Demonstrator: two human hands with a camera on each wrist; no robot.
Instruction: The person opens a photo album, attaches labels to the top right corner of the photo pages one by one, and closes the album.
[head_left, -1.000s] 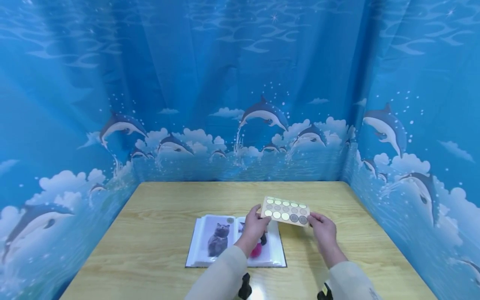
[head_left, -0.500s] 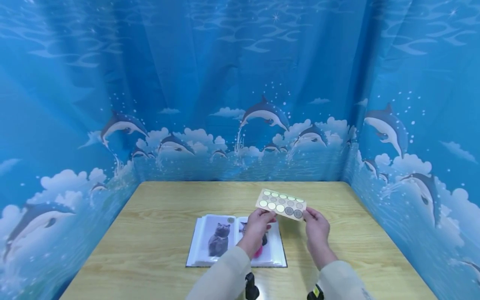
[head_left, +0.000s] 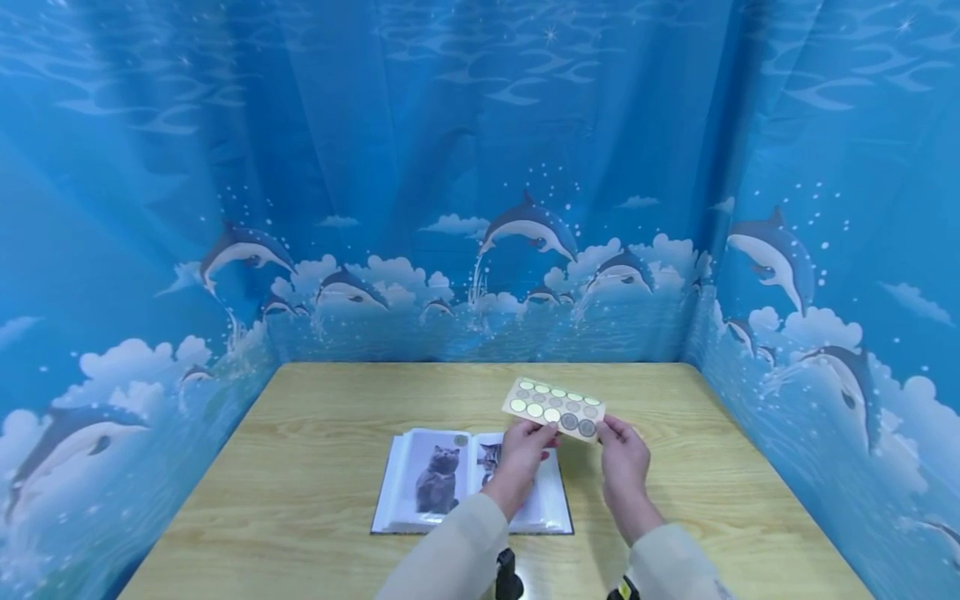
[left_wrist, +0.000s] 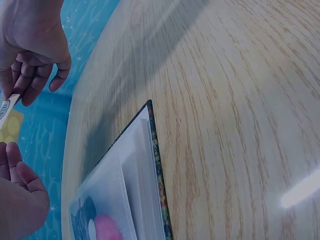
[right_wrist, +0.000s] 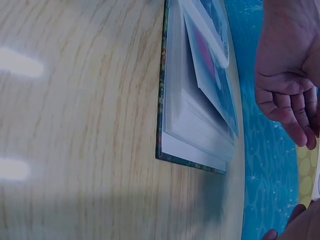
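- Tan card sticker sheet (head_left: 553, 408), rectangular, with rows of round dots, some pale green and some grey; we see it held tilted in the air above the far right corner of the album, pinched along its near edge by both hands.
- Our left hand (head_left: 523, 454): thumb and fingertips clamped on the sheet's lower middle; the hand covers part of the album's right page.
- Our right hand (head_left: 624, 457): fingertips pinched on the sheet's near right corner.
- Photo album (head_left: 471, 483): lying open and flat on the table, glossy plastic sleeves; left page shows a grey cat, right page is half hidden. Its small round mark at the top of the gutter is too small for us to identify.
- Wooden table (head_left: 315, 467): pale oak grain, with glare streaks in the wrist views.
- Left wrist view: only a sliver of the sheet, cut off at the frame edge; it shows the album's dark patterned cover edge (left_wrist: 156, 165), unseen from the head.
- Right wrist view: the stacked page thickness (right_wrist: 195, 125) shows; the sheet is barely visible.
- Dolphin curtain (head_left: 480, 167): blue printed fabric, draped in folds on three sides.
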